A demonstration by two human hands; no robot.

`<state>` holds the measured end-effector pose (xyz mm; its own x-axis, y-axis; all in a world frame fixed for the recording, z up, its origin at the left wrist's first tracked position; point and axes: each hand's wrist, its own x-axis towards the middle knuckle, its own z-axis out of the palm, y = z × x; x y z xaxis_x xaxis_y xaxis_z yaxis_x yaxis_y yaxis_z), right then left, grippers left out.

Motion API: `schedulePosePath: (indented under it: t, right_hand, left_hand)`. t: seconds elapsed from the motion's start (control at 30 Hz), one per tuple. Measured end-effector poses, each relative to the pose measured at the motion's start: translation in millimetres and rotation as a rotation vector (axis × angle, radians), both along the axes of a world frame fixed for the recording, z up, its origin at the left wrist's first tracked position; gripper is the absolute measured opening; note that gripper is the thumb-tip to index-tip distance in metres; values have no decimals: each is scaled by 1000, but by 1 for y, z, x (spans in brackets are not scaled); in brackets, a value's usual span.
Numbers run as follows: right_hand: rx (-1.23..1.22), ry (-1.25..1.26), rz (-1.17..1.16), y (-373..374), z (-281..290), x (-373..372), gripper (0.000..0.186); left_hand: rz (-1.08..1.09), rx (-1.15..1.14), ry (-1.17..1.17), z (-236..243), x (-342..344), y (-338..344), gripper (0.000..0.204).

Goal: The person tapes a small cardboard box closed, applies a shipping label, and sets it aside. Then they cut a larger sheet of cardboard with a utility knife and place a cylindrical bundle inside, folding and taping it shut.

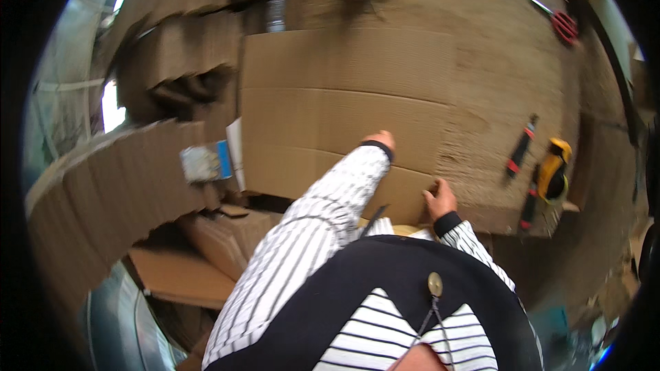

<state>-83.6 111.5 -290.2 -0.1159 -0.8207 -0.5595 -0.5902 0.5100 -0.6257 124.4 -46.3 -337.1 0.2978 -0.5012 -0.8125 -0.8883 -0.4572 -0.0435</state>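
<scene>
A flat brown cardboard sheet (295, 120) with crosswise crease lines lies in front of me on a worn wooden tabletop (495, 96). My left hand (380, 139) rests on the sheet, right of its middle; its fingers are mostly hidden by the cuff and the back of the hand. At the sheet's near right corner my right hand (442, 200) is closed, thumb and fingers on the edge. Both arms wear striped white sleeves with dark cuffs.
Right of the sheet lie a red-and-black cutter (522, 145), a yellow tape measure (553, 168) and another red-handled tool (530, 200). Red-handled scissors (564, 26) sit at the far right. Stacked cardboard (124, 178) crowds the left, with a small blue-and-white packet (205, 162) on it.
</scene>
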Motion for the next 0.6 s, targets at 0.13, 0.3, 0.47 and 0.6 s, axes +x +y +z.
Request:
schedulePosePath:
  t: [0.13, 0.3, 0.47, 0.6]
  right_hand:
    - [208, -66, -289, -20, 1, 11, 45]
    - [155, 74, -300, -23, -37, 13, 37]
    - [135, 183, -223, -26, -55, -6, 30]
    - [198, 209, -138, -35, -41, -7, 29]
  left_hand:
    - [-447, 75, 3, 41, -12, -7, 33]
    - [-467, 3, 106, 60, -7, -2, 64]
    - [-492, -70, 133, 55, -8, 1, 58]
    - [-480, -76, 138, 47, -4, 3, 55]
